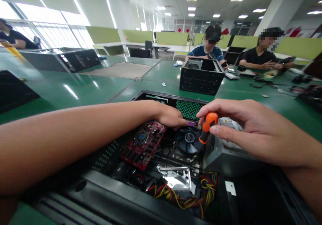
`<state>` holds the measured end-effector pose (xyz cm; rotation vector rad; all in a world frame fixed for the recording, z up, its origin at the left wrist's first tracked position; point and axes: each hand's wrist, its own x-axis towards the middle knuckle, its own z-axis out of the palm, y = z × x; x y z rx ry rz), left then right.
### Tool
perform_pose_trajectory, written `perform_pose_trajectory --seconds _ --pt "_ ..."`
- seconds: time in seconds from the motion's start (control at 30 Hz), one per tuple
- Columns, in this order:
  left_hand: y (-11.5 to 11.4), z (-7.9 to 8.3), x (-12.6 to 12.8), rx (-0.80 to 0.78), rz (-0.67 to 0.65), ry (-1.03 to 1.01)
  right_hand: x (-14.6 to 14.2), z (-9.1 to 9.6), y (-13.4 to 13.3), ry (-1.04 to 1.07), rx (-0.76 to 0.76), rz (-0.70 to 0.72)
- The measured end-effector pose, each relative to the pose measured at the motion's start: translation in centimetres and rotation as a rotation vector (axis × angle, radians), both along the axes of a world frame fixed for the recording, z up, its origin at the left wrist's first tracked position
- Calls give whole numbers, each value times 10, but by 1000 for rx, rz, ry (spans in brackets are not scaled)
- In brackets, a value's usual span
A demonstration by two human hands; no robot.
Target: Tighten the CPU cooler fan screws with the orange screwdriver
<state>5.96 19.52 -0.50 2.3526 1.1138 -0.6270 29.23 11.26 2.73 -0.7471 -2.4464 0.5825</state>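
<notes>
The orange-and-black screwdriver (pixel 208 128) was pinched by the right grip (pixel 254 127), above the open case (pixel 120 189), toward the near edge of the surface (pixel 151 80). It was judged light and stiff, best taken by its thick handle. Whether anything was held by the left grip (pixel 171 116), near the fan (pixel 189 138), could not be told.

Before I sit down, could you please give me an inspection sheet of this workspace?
Surface: glossy green table with a flat beige patch.
Job's things: open computer case holding a red circuit board and a black fan.
Clutter: second case and a small white piece farther back.
Hands: left hand reaches in by the fan, grip unclear; right hand holds an orange-and-black screwdriver.
Cables: red, yellow and black wires in the open case; dark cables at the table's right.
Surroundings: person in blue and person in black across the table.
</notes>
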Motion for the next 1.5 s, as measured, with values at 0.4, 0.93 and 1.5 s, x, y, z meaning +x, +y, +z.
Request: perform_pose_trajectory --seconds 0.4,0.93,1.5 --pt "-2 0 1 -19 6 -14 -1 2 0 -43 7 -61" --pt "-12 3 8 29 18 94 1 -4 6 -66 49 -93" --pt "-3 -3 5 73 -64 91 4 -4 13 121 194 -426"
